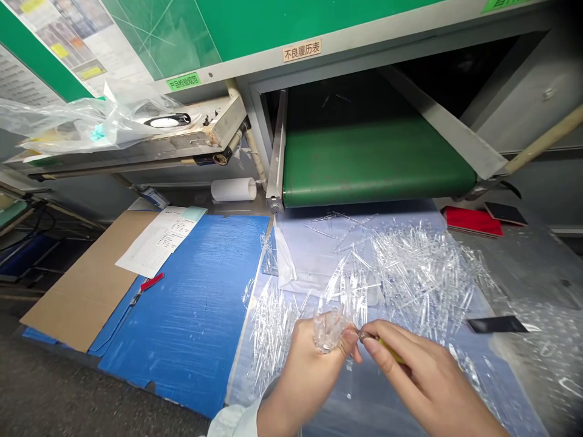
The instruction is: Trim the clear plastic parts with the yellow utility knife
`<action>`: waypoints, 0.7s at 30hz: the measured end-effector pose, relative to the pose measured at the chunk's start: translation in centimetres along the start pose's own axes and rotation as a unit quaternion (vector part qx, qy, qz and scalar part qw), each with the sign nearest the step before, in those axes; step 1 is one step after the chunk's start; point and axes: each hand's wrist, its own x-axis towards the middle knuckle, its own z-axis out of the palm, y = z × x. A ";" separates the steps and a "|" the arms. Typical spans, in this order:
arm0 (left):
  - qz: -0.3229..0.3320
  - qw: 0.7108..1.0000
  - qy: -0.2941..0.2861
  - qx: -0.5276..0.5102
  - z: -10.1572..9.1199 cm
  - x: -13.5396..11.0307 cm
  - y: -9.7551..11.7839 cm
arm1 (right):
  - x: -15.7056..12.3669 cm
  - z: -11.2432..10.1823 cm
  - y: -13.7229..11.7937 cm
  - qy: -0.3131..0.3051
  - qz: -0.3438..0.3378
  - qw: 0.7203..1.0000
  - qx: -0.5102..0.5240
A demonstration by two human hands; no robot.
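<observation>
My left hand (314, 364) is closed around a clump of clear plastic pieces (328, 332), whose ends stick up above the thumb. Close against its thumb, my right hand (412, 358) grips a small tool with a yellow handle (390, 351) and a metal tip. Its exact kind is mostly hidden by the fingers. Behind the hands lies a large heap of thin clear plastic strips (423, 273) on a pale bluish sheet (314, 243). A smaller pile of strips (273, 328) lies to the left of my left hand.
A green conveyor belt (364, 158) ends above the table's back. Blue board (186, 309), brown cardboard (86, 273), a printed paper (159, 240) and a red-handled tool (150, 283) lie left. A white roll (234, 189) sits behind. A black strip (497, 324) and bubble wrap (551, 346) are right.
</observation>
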 end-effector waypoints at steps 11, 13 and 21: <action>0.011 0.999 -0.024 0.029 -0.3 -0.2 -0.6 | 0.5 -0.7 -0.1 -0.012 -0.037 0.999 -0.023; 0.011 0.999 -0.024 0.031 -0.3 -0.2 -0.6 | 0.5 -0.8 0.1 -0.011 -0.040 0.999 -0.030; 0.006 0.999 -0.025 0.036 -0.3 -0.2 -0.4 | 0.4 -1.0 0.1 -0.006 -0.044 0.999 -0.024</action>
